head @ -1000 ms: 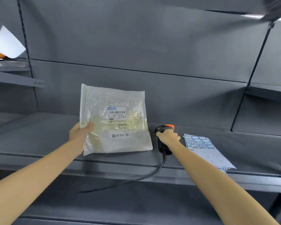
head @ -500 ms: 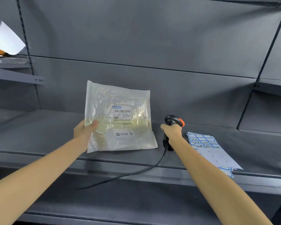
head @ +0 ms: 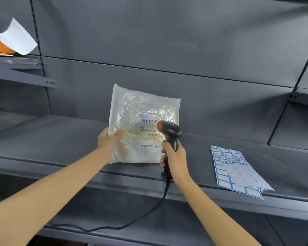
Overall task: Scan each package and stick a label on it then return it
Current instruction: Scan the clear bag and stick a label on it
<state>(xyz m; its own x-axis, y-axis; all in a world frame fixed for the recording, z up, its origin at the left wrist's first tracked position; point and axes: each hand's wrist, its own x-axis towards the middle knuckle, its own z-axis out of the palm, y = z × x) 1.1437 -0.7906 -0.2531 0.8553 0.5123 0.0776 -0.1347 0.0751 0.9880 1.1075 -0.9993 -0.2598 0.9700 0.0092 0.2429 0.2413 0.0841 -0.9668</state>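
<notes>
The package, a flat translucent plastic mailer, stands near the centre of the frame, tilted up with its lower edge close to or on the grey shelf; we cannot tell whether it touches. Its printed barcode slip faces us on the right half of the bag.

Our left hand pinches the left edge at mid-height, thumb on the front face, the other fingers hidden behind the film. Our right hand is wrapped around the grip of the scanner, whose orange-tipped head sits just in front of the barcode slip. The cable hangs down across the lower shelf.

Handling, as we judge it:
- Light. One edge pinch carries it upright.
- Soft and crinkled. The film is likely to flex and sag away from the hold, so we keep the barcode area flat for reading.
- Probably slippery. A firm pinch on the sealed margin is safer than one on the loose middle.
- The left or upper margin is the best place to hold, as it leaves the printed slip uncovered.

The label sheets lie at the right of the frame on the same shelf, well apart from the package
</notes>
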